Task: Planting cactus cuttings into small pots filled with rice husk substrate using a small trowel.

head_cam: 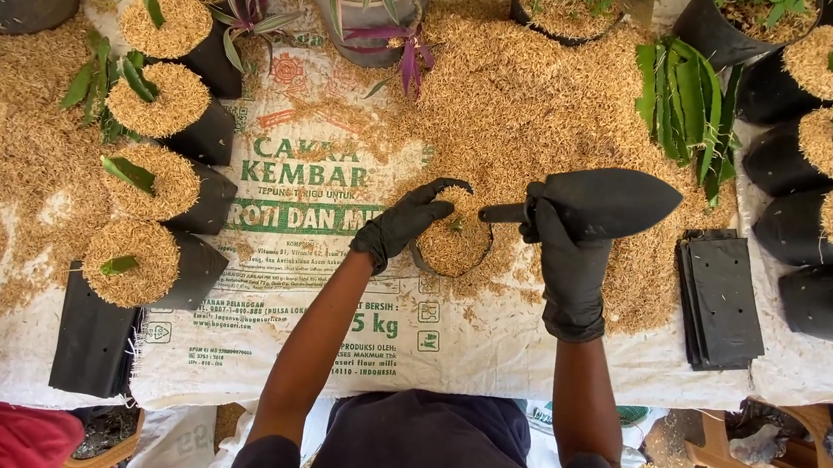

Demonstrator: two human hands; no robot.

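L hand (402, 225) gripping grow bag (452, 242) rim, R hand (557, 237) fisted on trowel (602, 204)

1. We count two gloved hands – left hand (402, 225), right hand (561, 260).
2. One black trowel (605, 201).
3. One small grow bag (454, 239) between the hands.
4. Four filled bags on the left (155, 184).
5. One stack of flat black bags (723, 300).
6. One printed sack (331, 316) underneath.
7. Filled bags on the right (820, 147) – at least five; the edge cuts some off.

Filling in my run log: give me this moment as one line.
left hand: grips grow bag rim | right hand: holds trowel above husks | bag: husk-filled, upright
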